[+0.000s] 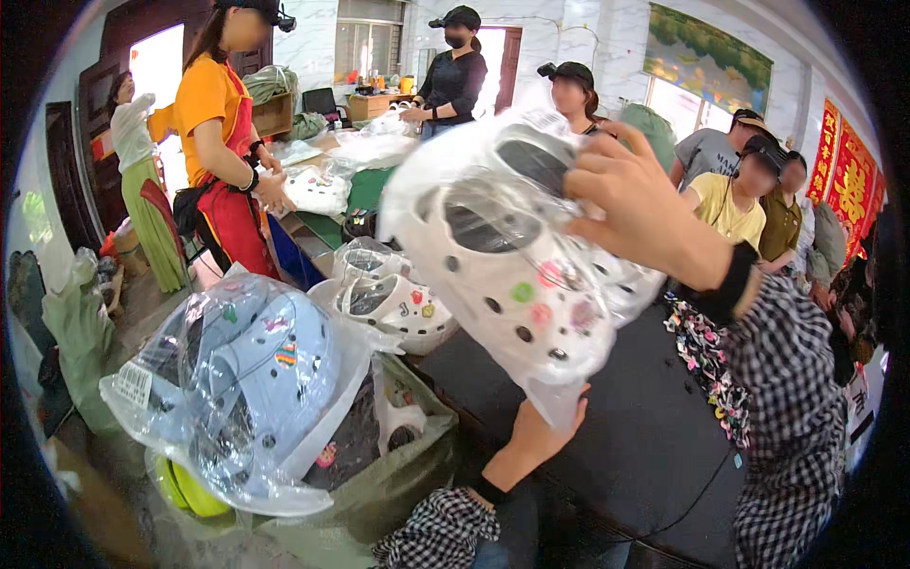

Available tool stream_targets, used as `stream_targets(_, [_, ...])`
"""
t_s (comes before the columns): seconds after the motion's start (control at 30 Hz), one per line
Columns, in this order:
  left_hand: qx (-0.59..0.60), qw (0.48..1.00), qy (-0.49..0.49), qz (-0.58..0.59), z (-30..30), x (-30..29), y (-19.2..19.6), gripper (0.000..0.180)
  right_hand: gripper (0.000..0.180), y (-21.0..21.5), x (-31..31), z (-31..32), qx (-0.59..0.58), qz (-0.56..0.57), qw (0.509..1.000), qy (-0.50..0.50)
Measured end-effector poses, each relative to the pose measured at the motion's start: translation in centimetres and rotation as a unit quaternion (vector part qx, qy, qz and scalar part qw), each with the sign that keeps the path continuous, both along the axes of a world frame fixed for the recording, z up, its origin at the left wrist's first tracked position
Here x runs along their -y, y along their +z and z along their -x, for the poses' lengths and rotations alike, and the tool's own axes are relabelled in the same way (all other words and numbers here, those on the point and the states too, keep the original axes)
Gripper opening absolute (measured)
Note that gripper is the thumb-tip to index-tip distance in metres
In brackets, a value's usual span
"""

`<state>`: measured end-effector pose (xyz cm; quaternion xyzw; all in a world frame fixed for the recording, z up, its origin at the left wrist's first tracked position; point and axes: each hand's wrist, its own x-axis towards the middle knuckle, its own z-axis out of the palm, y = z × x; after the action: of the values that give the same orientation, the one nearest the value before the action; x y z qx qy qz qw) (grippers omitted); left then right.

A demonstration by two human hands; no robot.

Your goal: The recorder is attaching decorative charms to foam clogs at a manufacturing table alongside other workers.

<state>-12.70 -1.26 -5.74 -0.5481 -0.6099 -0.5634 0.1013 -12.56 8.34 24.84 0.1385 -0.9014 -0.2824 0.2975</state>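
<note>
A clear plastic bag of white clogs (pixel 455 270) with colourful charms is held up, tilted, in front of me. My right hand (pixel 645 204) pinches the bag near its upper right, fingers curled. At the bag's lower corner is my left hand (pixel 536 444), gripping the plastic from below; the bag partly hides its fingers. More white clogs (pixel 398 303) lie just behind, to the left. A bag of light blue clogs (pixel 275 370) with charms rests at the near left, on an open green sack (pixel 408 455) that holds other shoes.
A black table (pixel 654 446) lies under my hands, with a heap of small charms (pixel 706 370) along its right side. A worker in a red apron (pixel 232 171) handles bagged white clogs (pixel 318 190) across the table. Other people stand behind and at right.
</note>
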Motion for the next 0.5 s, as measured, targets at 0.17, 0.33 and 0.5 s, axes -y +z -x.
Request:
stream_targets(0.17, [0.112, 0.984, -0.133, -0.029, -3.2, 5.2, 1.6, 0.030, 0.029, -0.9, 1.4, -11.0, 0.062, 0.077, 0.980, -0.172])
stream_targets(0.33, [0.268, 0.936, -0.222, 0.038, -6.3, 10.8, 1.3, 0.028, 0.039, -4.4, 0.2, -16.9, 0.103, 0.208, 0.935, -0.268])
stream_targets(0.5, [0.564, 0.756, -0.307, 0.123, -8.9, 12.2, 0.3, 0.047, 0.047, -9.2, -1.6, -20.4, 0.130, 0.313, 0.882, -0.327])
